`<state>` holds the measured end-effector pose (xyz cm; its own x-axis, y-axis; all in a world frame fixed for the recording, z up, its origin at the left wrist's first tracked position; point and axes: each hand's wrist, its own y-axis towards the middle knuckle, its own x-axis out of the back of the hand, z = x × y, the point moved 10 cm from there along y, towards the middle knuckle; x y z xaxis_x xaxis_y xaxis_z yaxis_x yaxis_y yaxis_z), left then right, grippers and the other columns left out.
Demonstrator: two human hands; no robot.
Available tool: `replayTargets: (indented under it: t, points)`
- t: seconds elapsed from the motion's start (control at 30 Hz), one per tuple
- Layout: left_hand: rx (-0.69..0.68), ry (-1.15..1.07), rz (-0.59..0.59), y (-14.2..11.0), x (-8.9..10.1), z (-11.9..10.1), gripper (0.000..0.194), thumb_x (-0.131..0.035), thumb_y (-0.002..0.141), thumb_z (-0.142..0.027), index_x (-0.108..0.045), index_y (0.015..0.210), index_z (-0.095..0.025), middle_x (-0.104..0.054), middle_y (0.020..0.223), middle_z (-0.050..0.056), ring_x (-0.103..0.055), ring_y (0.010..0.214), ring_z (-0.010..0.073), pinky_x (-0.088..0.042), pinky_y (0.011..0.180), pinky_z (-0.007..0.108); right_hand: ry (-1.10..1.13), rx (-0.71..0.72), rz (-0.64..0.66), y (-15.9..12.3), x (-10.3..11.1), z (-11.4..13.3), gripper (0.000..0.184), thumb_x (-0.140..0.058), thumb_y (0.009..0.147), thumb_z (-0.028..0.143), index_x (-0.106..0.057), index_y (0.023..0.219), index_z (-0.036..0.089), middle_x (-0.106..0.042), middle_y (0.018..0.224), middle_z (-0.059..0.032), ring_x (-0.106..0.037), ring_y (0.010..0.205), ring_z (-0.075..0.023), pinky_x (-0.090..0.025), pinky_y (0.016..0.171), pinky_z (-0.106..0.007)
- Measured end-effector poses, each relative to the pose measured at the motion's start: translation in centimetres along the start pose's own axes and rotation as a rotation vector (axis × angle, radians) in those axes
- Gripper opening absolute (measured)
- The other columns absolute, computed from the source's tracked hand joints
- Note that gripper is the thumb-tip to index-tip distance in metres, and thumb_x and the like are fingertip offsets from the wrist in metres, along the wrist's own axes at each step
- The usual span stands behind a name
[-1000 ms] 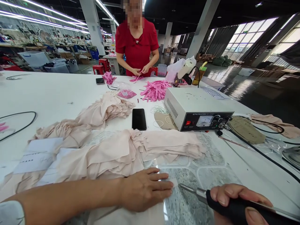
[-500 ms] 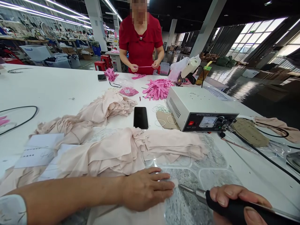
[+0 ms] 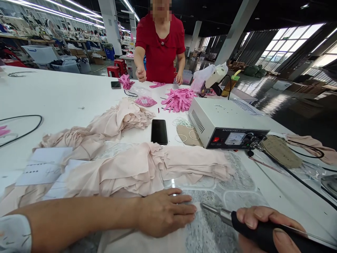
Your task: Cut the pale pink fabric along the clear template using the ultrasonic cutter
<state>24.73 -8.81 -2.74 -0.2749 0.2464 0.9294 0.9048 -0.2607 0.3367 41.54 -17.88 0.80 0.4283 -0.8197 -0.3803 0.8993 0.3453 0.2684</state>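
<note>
"Head view: how are the person's hands placed?"

"The left hand (image 3: 167, 213) lies flat, palm down and fingers stretched out, on a piece of pale cloth (image 3: 142, 242). It grips nothing; it rests on the cloth. The right hand (image 3: 271, 219) is wrapped around a black-handled tool (image 3: 260, 234), with the thumb along the near side."

"And where does the metal tip point?"

"Left, to a small pale bit of cloth (image 3: 198, 206) showing just beyond the left fingertips. Whether the tip touches it or stops just beside it is too fine to tell. All of this is over a grey patterned mat (image 3: 237, 196) on the white table (image 3: 65, 91)."

"What lies around?"

"Beyond the hands sits a folded cloth stack (image 3: 195, 161), with a dark phone (image 3: 159, 132) behind it. To the right of the phone stands a metal box (image 3: 226, 114) with a dial, and a black cord (image 3: 300, 175) runs from its front toward the right edge."

"Anyone else?"

"A co-worker in a red top (image 3: 164, 52) stands across the table, behind a heap of pink strips (image 3: 180, 100). Whether that person's hands hold anything is unclear."
</note>
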Motion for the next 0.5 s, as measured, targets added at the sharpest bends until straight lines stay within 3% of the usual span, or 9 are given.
replayTargets:
  t: [0.3, 0.5]
  points:
    - [0.003, -0.012, -0.028, -0.01, 0.10, 0.02, 0.028, -0.040, 0.103, -0.022, -0.061, 0.118, -0.012, -0.059, 0.133, 0.004, -0.049, 0.128, 0.0213, -0.033, 0.110, 0.035, -0.012, 0.040, 0.026, 0.02, -0.86, 0.37, 0.013, -0.067, 0.067, 0.025, -0.056, 0.070, 0.021, -0.053, 0.060, 0.0032, -0.048, 0.046, -0.0114, -0.048, 0.043, -0.029]
    - [0.009, -0.008, 0.000, -0.06, -0.22, 0.12, 0.028, -0.040, 0.103, -0.023, -0.060, 0.120, -0.012, -0.059, 0.133, 0.006, -0.047, 0.130, 0.0205, -0.033, 0.111, 0.034, -0.005, 0.028, 0.015, 0.16, -0.26, -0.03, 0.011, -0.066, 0.067, 0.024, -0.057, 0.073, 0.021, -0.052, 0.062, 0.0028, -0.048, 0.048, -0.0120, -0.049, 0.045, -0.031]
